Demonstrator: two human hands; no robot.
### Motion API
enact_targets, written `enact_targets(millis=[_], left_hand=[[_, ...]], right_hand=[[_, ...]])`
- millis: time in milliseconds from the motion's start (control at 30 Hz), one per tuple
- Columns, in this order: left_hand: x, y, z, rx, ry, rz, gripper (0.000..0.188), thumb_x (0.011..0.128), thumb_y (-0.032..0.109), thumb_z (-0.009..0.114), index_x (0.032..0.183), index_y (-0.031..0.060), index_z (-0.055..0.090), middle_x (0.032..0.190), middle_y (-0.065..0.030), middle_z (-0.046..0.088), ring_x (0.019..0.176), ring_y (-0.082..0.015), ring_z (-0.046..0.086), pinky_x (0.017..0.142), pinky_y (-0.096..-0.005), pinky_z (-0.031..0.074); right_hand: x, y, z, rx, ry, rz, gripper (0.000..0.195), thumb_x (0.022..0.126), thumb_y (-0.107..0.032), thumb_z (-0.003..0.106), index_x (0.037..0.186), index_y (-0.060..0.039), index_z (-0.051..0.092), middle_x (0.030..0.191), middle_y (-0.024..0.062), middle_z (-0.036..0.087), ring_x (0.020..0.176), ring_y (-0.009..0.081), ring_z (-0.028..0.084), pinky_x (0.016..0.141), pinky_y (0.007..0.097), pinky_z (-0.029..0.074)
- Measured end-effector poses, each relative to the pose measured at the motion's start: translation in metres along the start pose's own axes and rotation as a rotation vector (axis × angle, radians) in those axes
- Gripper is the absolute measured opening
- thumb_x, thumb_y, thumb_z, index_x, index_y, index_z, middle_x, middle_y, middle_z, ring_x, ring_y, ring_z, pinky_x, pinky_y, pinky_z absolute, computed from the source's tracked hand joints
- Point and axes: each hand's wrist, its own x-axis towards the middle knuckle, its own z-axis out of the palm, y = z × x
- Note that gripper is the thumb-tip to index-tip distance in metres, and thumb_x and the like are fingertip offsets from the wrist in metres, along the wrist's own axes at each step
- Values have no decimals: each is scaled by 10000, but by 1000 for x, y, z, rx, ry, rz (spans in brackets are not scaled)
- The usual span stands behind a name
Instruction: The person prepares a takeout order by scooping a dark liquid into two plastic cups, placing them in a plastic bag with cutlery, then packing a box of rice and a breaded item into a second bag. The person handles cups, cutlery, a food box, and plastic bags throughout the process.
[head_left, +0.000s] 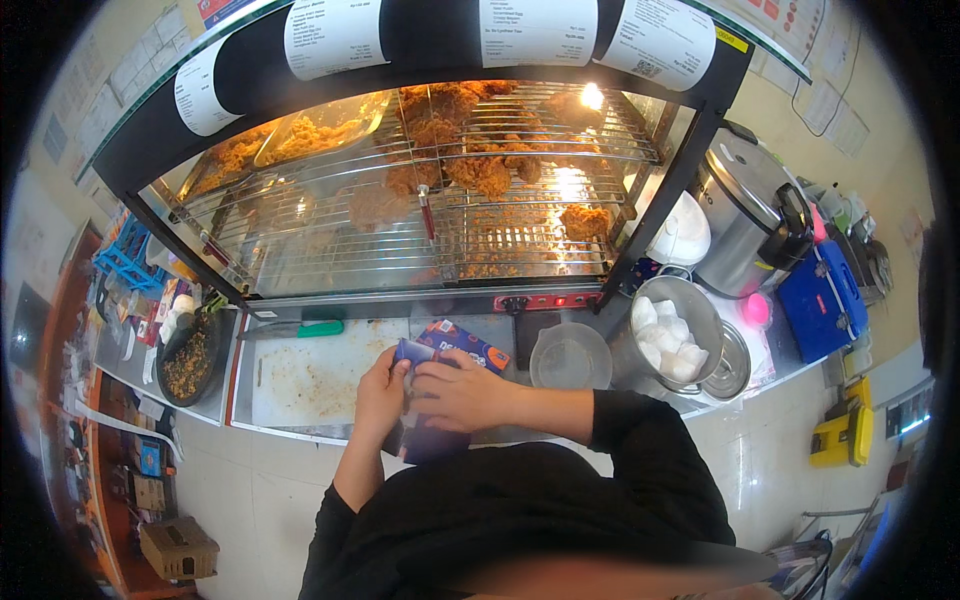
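Note:
Close to my body I have a dark blue printed paperboard carton (439, 440), partly covered by my hands. My left hand (381, 390) grips its left edge, with the thumb near the top corner. Across the carton's front lies my right hand (461, 390), fingers somewhat spread and bent against the board. A second blue and orange carton (487, 354) rests on the counter just beyond my right hand. To the left is a stained white cutting board (307, 375), with a green-handled knife (319, 328) along its far edge.
A lit glass warming cabinet (337, 255) holds fried chicken (480, 169) on wire racks. At right are a translucent tub (571, 358), a metal pot of white wrapped bundles (671, 337), and a large steel cooker (739, 202). A stone mortar (187, 367) stands at left.

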Motion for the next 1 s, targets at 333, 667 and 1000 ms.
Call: enact_targets(millis=[333, 667, 1000], left_hand=[[1, 12, 22, 521, -72, 195, 367, 887, 246, 517, 1239, 141, 533, 1060, -151, 637, 917, -329, 627, 763, -424, 496], [-32, -17, -9, 378, 95, -33, 309, 816, 320, 664, 998, 70, 661, 909, -115, 603, 841, -280, 589, 662, -359, 475], [-56, -128, -60, -412, -99, -470, 511, 879, 313, 597, 1264, -1, 479, 1154, -125, 562, 1023, -226, 536, 863, -352, 443]], right_hand=[[-17, 0, -27, 350, -662, 233, 443, 860, -473, 548, 842, -37, 623, 750, 155, 635, 718, 344, 632, 660, 408, 489], [-9, 1, -27, 235, -235, 434, 315, 804, -410, 637, 887, -108, 605, 828, 54, 623, 735, 276, 621, 631, 381, 492], [76, -28, 22, 164, -307, -380, 118, 811, -248, 582, 835, -137, 549, 780, 12, 553, 773, 199, 604, 636, 340, 486]])
